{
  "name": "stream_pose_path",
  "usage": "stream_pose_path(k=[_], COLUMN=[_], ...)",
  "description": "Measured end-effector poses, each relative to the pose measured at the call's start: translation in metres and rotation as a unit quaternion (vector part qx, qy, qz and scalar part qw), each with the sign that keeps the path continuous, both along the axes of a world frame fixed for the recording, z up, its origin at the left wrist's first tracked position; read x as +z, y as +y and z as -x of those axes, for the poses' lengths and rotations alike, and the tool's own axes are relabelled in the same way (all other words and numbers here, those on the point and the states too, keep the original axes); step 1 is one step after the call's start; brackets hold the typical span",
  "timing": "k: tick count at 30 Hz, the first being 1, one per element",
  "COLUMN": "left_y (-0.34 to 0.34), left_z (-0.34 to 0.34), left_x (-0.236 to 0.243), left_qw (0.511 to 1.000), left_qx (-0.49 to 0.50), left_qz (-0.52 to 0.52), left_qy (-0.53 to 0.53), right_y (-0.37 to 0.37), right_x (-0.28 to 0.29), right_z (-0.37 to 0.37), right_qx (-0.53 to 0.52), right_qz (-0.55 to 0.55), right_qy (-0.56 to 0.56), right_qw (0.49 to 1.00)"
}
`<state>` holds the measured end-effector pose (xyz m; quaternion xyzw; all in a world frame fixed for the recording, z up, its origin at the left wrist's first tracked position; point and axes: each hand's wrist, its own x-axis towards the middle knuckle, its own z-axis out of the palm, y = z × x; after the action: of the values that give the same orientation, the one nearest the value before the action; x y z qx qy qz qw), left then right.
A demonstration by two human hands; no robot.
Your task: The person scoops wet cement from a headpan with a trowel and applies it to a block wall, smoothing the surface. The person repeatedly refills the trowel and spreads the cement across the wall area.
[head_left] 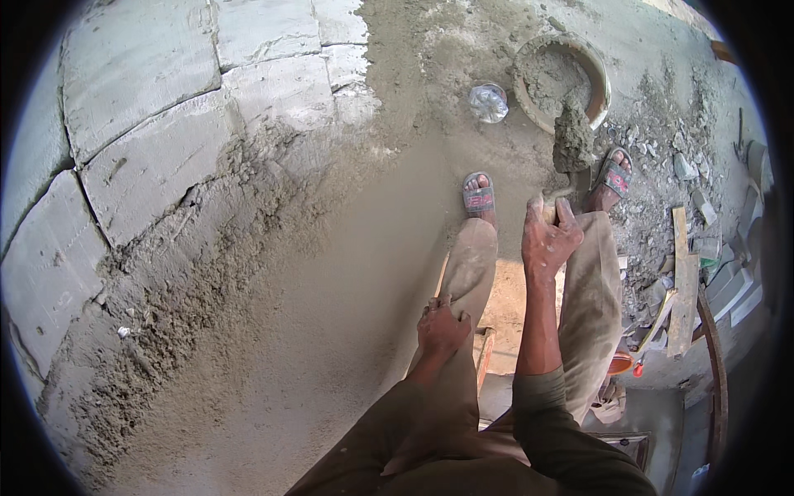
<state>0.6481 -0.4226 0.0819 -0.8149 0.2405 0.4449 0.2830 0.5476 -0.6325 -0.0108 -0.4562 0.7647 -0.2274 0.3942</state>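
- Blocks (149,157) fill the view from 9 to 11 o'clock, with dark joints between them.
- Rough mortar (198,310) borders them, spreading from 8 o'clock toward the middle.
- The left hand (442,331) rests on the left trouser leg (471,256), fingers bent over it; whether it pinches the cloth, I cannot tell. It is well apart from the trowel, which lies toward its 2 o'clock.
- A clear bag (488,103) sits just beside the tub, at its 9 o'clock.
- The right hand (552,240) is wrapped around the trowel's handle and is much the nearer hand.
- The tub (602,68), holding more mortar, lies at the right hand's 12 o'clock.
- The trowel (583,182) lies beyond the right hand, its long axis pointing just past 12, toward the tub. A lump (572,136) covers most of its blade and overlaps the near rim in view; I cannot tell if they touch.
- Rubble (686,165) and boards (683,285) lie around 2 and 3 o'clock.
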Motion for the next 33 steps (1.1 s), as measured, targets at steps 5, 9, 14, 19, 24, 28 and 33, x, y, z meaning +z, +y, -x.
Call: stream_pose_path(k=[5,9,14,19,24,28,33], left_y=[0.037,0.090,0.054,0.026,0.032,0.033,0.028], left_z=[-0.051,-0.067,-0.079,-0.069,-0.059,-0.057,-0.049], left_x=[-0.031,-0.012,-0.015,-0.017,-0.026,-0.026,-0.021], left_qw=[0.991,0.991,0.999,0.998,0.998,0.998,0.997], left_qx=[-0.058,-0.109,-0.028,-0.046,-0.053,-0.030,-0.051], left_qz=[-0.102,0.082,0.011,-0.052,-0.033,-0.040,-0.056], left_qy=[0.063,0.006,0.039,-0.001,-0.020,-0.027,-0.015], right_y=[0.065,0.112,0.108,0.062,0.027,0.040,0.099], right_x=[-0.056,0.095,-0.010,-0.248,-0.341,-0.315,-0.201], right_z=[-0.168,-0.180,-0.155,-0.175,-0.201,-0.202,-0.171], right_qx=[0.068,0.156,0.087,0.130,0.117,0.147,0.104], right_qz=[-0.188,-0.041,-0.240,-0.258,-0.226,-0.247,-0.297], right_qy=[-0.132,-0.343,-0.234,-0.172,-0.142,-0.187,-0.237], right_qw=[0.971,0.925,0.938,0.942,0.957,0.939,0.919])
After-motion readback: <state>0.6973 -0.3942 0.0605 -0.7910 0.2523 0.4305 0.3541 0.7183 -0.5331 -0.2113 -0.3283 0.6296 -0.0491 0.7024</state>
